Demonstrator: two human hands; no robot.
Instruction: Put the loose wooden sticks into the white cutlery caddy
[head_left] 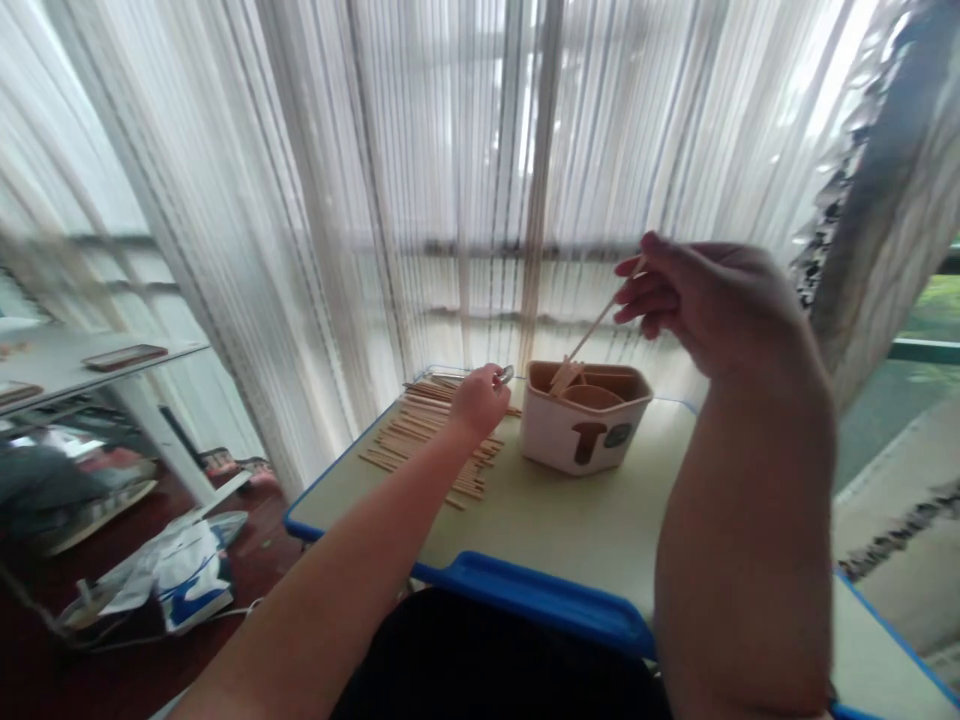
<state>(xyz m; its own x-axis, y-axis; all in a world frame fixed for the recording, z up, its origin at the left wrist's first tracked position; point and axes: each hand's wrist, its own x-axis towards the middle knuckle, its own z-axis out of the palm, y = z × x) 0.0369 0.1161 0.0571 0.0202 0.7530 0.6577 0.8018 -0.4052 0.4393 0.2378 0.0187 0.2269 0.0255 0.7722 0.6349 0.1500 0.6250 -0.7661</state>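
Note:
My right hand (694, 295) pinches a thin wooden chopstick (600, 320), which slants down so that its lower end is at the left compartment of a white and brown utensil holder (577, 440). Several chopsticks (566, 376) stick up in that compartment. Closed just left of the holder, my left hand (481, 400) has a small shiny metal piece showing at its fingers; its kind cannot be made out. Beneath and beside this hand, many loose chopsticks (409, 430) lie in rough rows, partly hidden by my forearm. A few metal-looking utensils (448, 379) lie at the rows' far end.
The cream folding table (540, 530) has a blue rim and a blue trough (551, 600) at its front edge. Behind it hang sheer curtains (450, 180). A white desk (150, 365) stands at the left, with bags (191, 575) on the floor below.

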